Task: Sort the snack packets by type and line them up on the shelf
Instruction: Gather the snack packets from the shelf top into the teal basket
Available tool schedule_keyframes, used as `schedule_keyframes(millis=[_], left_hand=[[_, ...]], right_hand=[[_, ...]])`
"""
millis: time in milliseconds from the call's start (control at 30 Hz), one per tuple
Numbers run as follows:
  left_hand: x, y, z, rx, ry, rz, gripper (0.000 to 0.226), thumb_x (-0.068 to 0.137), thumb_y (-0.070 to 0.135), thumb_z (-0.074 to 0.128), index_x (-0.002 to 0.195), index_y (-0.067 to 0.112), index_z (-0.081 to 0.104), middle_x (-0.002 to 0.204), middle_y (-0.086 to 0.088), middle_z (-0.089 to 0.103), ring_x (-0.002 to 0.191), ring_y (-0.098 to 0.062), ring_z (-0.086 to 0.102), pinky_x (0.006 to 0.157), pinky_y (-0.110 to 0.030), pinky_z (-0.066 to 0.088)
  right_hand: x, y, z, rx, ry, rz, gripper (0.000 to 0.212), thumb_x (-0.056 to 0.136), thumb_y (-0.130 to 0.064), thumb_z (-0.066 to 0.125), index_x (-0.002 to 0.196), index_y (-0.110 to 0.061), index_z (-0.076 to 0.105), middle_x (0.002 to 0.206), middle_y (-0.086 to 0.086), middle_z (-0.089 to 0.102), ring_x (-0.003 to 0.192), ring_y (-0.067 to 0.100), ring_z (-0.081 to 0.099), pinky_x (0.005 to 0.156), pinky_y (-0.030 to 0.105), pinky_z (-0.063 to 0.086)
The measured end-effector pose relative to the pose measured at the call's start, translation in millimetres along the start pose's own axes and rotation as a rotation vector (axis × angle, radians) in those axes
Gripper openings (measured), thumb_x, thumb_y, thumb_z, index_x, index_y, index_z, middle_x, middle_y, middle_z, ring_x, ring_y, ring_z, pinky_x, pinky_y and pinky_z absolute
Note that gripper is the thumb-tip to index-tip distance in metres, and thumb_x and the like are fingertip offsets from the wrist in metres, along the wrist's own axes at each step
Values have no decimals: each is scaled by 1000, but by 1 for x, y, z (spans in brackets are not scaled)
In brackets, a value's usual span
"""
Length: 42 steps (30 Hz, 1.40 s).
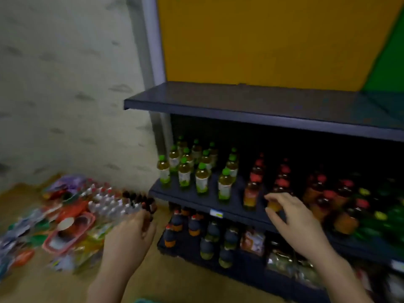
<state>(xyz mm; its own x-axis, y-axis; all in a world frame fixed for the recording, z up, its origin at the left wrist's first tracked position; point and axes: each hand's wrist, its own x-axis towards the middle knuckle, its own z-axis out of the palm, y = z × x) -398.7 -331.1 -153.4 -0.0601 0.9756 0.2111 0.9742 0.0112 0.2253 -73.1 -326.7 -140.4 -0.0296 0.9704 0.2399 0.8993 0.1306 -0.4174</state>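
Observation:
A heap of mixed snack packets (54, 215) lies on the floor at the left, blurred. My left hand (129, 237) hovers over its right edge, fingers curled, near a dark bottle top (150, 206); whether it grips anything is unclear. My right hand (290, 217) reaches to the middle shelf (196, 200), fingers spread around a small orange bottle (273, 204) with a red cap; contact cannot be confirmed. The dark top shelf (240, 103) is bare.
Green-capped bottles (201, 176) stand at the left of the middle shelf, red-capped ones (323, 193) to the right. Dark bottles and packets (253, 239) fill the bottom shelf. A shrink-wrapped pack of small bottles (109, 202) lies on the floor. A grey wall is at the left.

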Motion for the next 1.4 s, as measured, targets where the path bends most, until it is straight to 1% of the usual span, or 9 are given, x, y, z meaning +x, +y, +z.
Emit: schedule_keyframes(millis=[100,200,300,400,533,733,933,1100,1400], left_hand=[[10,79,12,-74,-34,196,17,92,43,49,87,26,50,83,8,61,78,-13,62,48,-22,35],[5,165,21,-142,-52,344,19,92,42,49,96,25,53,89,9,61,86,-15,62,52,-24,35],[-9,245,27,-203,-39,487,18,91,41,52,93,23,55,82,11,55,84,-18,63,48,-23,31],[-30,324,35,-280,-34,626,17,90,40,54,92,23,57,81,12,56,86,-20,64,56,-28,33],[-61,423,43,-363,-9,772,16,90,40,54,94,25,58,79,12,58,75,-12,58,52,-24,36],[-93,530,54,-424,0,822,19,91,41,51,98,26,59,83,11,61,81,-12,60,60,-28,44],[-76,584,53,-384,83,799,20,89,38,56,98,21,63,87,6,66,85,-19,64,63,-31,48],[-35,623,60,-369,157,775,26,86,38,54,92,16,66,81,2,67,82,-25,63,70,-37,49],[69,715,60,-356,249,692,24,90,34,54,93,13,64,91,-3,66,91,-28,58,75,-38,44]], right_hand=[[-51,65,-50,-65,137,194,33,93,-33,49,125,-25,52,121,-8,55,116,14,49,84,27,43],[-109,116,-96,-96,252,371,31,92,-29,53,123,-22,55,117,-8,57,115,15,51,87,28,42],[-170,162,-136,-139,326,534,30,91,-27,57,119,-20,58,115,-6,59,112,17,54,85,29,43],[-232,208,-171,-146,432,683,25,87,-20,63,111,-16,63,107,-2,63,105,22,59,81,31,43],[-283,259,-218,-188,475,782,23,86,-20,63,109,-17,64,104,-2,64,103,22,60,81,34,45],[-293,327,-268,-184,502,716,27,90,-25,58,116,-20,60,108,-8,60,108,16,57,84,32,46],[-255,381,-298,-133,457,612,30,92,-31,52,121,-24,56,117,-9,58,114,13,53,88,35,50],[-201,431,-312,-121,477,504,28,92,-29,54,119,-22,58,112,-9,58,110,13,54,85,30,47],[-52,509,-367,-82,534,310,22,88,-26,59,109,-21,64,104,-10,60,105,16,58,91,37,47]])
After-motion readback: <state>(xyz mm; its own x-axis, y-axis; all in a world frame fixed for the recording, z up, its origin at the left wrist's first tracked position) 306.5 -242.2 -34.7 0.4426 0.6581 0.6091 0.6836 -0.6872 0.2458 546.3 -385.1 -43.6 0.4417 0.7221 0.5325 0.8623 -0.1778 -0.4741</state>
